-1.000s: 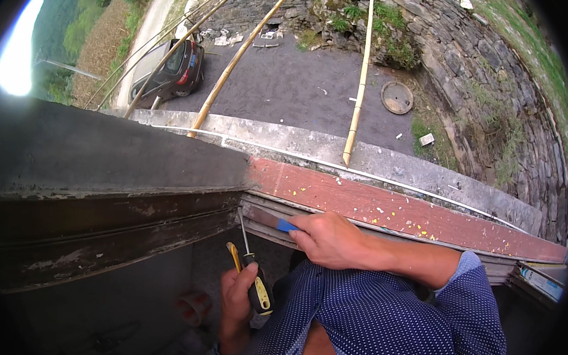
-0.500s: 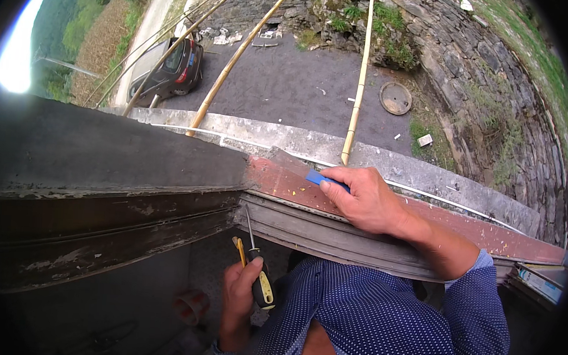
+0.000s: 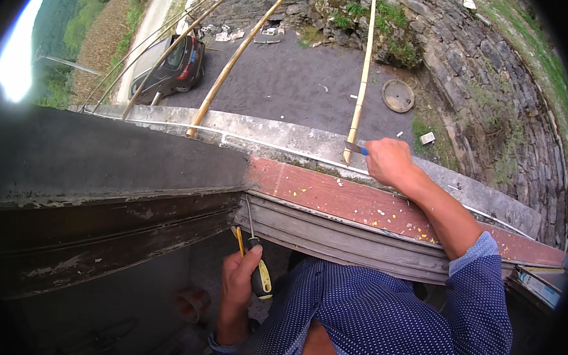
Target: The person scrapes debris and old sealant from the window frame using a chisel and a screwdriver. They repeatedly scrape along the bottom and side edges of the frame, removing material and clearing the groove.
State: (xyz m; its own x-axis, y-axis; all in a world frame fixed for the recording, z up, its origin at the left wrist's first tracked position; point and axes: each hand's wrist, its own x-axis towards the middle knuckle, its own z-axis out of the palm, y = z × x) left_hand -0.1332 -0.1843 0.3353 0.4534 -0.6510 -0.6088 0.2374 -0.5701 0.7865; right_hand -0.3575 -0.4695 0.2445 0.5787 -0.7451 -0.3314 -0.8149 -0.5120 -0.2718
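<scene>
My right hand (image 3: 390,162) is closed on a small scraper (image 3: 356,148) with a blue handle and a short flat blade. It is stretched out past the reddish sill (image 3: 325,192), with the blade seen in front of the lower end of a bamboo pole. Yellow and white crumbs are scattered over the sill. Below the window frame (image 3: 332,236), my left hand (image 3: 237,280) grips a screwdriver (image 3: 261,274) with a black and yellow handle, its shaft pointing up. A thin yellow tool (image 3: 240,240) is in the same hand; its kind I cannot make out.
A dark plastered wall (image 3: 116,154) borders the sill on the left. Outside run a concrete ledge (image 3: 287,131), a white pipe (image 3: 285,150) and several bamboo poles (image 3: 236,61). Far below stand a parked car (image 3: 170,70) and a stone wall (image 3: 478,79). A reddish bucket (image 3: 192,303) is indoors.
My right hand has moved outward and right with the scraper, from above the sill to beyond its outer edge. More crumbs on the sill now show. My left hand has shifted only slightly.
</scene>
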